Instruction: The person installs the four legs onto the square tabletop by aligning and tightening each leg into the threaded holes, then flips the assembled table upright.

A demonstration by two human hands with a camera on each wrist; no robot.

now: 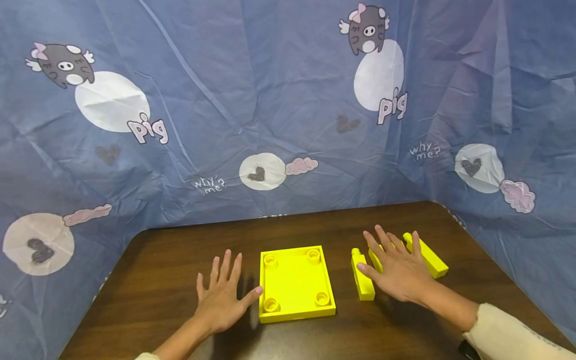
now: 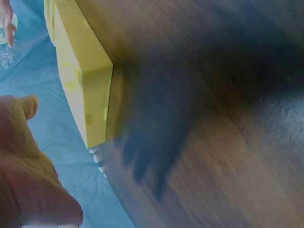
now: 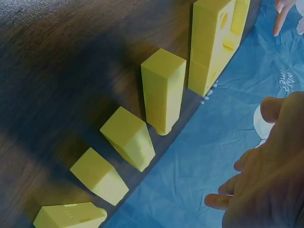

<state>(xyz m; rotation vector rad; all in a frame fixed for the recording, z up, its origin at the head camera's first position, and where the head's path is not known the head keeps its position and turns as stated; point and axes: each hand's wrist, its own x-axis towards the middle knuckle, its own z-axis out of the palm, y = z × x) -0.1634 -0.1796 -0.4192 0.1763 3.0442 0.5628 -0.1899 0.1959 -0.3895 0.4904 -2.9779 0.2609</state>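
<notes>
A square yellow panel with a raised rim and a round socket near each corner lies face up on the dark wooden table. My left hand hovers to its left, fingers spread, the thumb tip overlapping the panel's left edge in the head view. My right hand is held palm down with spread fingers over several yellow square legs. One leg with a rounded peg end lies left of that hand, and another leg lies to its right. Between them, more legs are partly hidden under the hand in the head view.
A blue cloth with printed pigs hangs behind and at both sides of the table. In the left wrist view, a hand's shadow falls on the wood beside the panel. Beige sleeves cover the forearms.
</notes>
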